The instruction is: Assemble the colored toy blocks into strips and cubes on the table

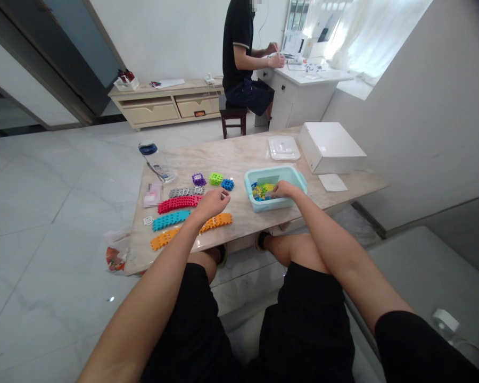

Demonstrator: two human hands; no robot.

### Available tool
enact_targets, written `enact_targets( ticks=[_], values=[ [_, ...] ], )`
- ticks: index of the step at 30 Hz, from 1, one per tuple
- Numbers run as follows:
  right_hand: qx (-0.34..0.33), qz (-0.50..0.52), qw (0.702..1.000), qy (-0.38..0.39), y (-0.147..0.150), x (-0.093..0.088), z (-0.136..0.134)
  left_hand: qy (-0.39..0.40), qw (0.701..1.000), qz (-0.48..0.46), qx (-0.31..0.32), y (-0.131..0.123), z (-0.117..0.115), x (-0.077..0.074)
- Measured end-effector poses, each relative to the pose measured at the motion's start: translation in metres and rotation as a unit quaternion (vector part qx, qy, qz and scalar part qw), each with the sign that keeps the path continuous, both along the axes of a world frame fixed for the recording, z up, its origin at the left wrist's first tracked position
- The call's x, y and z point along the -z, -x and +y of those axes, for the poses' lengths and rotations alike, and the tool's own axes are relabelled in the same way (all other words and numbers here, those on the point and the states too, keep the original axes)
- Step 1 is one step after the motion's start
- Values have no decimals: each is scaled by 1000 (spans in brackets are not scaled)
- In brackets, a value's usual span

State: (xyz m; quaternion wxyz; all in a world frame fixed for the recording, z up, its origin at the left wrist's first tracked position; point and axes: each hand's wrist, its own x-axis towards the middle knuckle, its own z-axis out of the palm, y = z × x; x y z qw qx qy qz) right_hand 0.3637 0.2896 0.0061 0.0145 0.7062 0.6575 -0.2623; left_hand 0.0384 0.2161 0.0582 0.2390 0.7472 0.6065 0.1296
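My left hand (215, 201) hovers over the table beside the red strip of linked building blocks (179, 203), its fingers curled together; whether something small sits in them I cannot make out. My right hand (285, 189) reaches into a light blue plastic bin (274, 173), fingertips pinched at the loose yellow, blue and green blocks (262, 190). What they grip is hidden. Left of the bin lie a blue block cluster (227, 184), a lime green one (216, 178) and a purple one (198, 179). A grey strip (179, 192), a turquoise strip (171, 219) and an orange strip (219, 221) lie around my left hand and forearm.
The bin's clear lid (283, 148), a white box (332, 148) and a paper square (332, 182) are at the table's right. A pink card (153, 194) and a plastic pouch (163, 172) lie left. Another person (239, 58) sits at a white desk (303, 80) beyond.
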Motion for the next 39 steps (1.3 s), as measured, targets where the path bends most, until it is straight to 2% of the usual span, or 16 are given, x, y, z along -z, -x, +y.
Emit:
enact_targets(
  ticks=[5,9,12,14,17,19,22,25,29,32,35,39],
  values=[
    [3,24,1000,3,3,-5,-4,1,1000,-9,-2,1,1,2],
    [9,38,999,0,1,-20,-8,11,1000,-23,-4,3,2,4],
    [9,42,999,-28,-3,-34,-11,13,999,-40,-7,1,-1,5],
    [15,51,996,-75,-3,-42,-11,14,998,-57,-7,-5,-4,6],
    [48,137,973,-180,4,-50,-8,-1,996,-90,-20,-17,-5,8],
    [58,226,951,-205,16,-54,-9,-25,988,-145,-37,-25,-3,10],
    [34,373,913,-161,42,-62,-19,-34,964,-256,-69,-31,0,10],
    [-8,462,883,-77,71,-69,-33,7,931,-354,-88,-30,3,9],
    [-38,456,888,-51,99,-69,-39,16,898,-429,-101,-24,7,12],
    [-61,432,897,-69,110,-66,-36,-11,895,-431,-117,-20,9,16],
    [-129,332,921,-158,114,-65,-35,-39,907,-395,-141,-13,10,16],
    [-265,237,893,-275,119,-64,-40,-57,916,-368,-149,-4,9,15]
  ],
)
